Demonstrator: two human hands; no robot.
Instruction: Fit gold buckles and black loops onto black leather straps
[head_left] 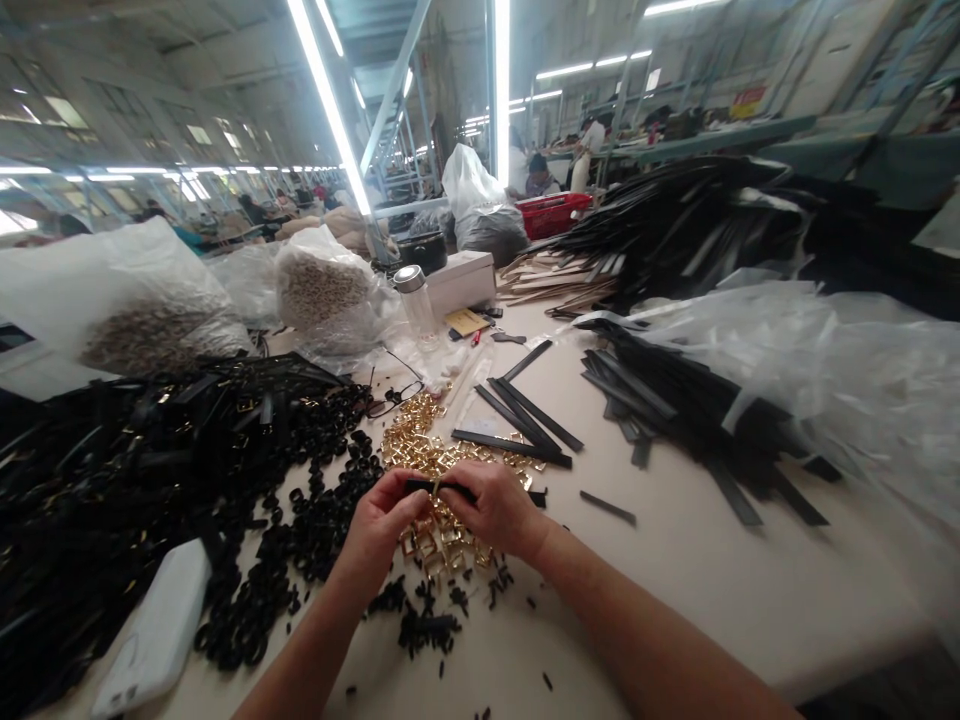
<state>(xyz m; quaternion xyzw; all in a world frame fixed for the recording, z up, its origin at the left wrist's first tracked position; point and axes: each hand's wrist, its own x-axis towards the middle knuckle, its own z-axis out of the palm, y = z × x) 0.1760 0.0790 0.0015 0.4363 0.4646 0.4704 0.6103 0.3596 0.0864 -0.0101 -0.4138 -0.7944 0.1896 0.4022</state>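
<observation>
Taking the worker's hands as the middle of the clock, the pale table (697, 600) runs under everything here. Biggest thing on it is a huge dark heap of long strips (690, 220) between 1 and 2. Then there's a messy pile of black straps (112, 460) at 9, with gold bits glinting in it. At 11 there's a clear bag (322, 285) full of small beige bits, and a bottle (421, 315) with a silvery cap stands upright at 12. White slab thing (154, 630) at 8, no idea what it is tbh

Both hands are right over the work. The left hand (386, 510) has thumb and fingers pinched on one end of a narrow black strip (418, 486), and the right hand (491, 500) curls closed on it from the 3 o'clock side. So the strip sits dead centre, with a bit of gold showing between the hands, can't tell if it's looped round

Little black loops (322, 520) spread from 8 to 10, gold buckles (420, 440) lie below the hands and up towards 12, and tiny black scraps (427, 630) litter 6 o'clock
</observation>
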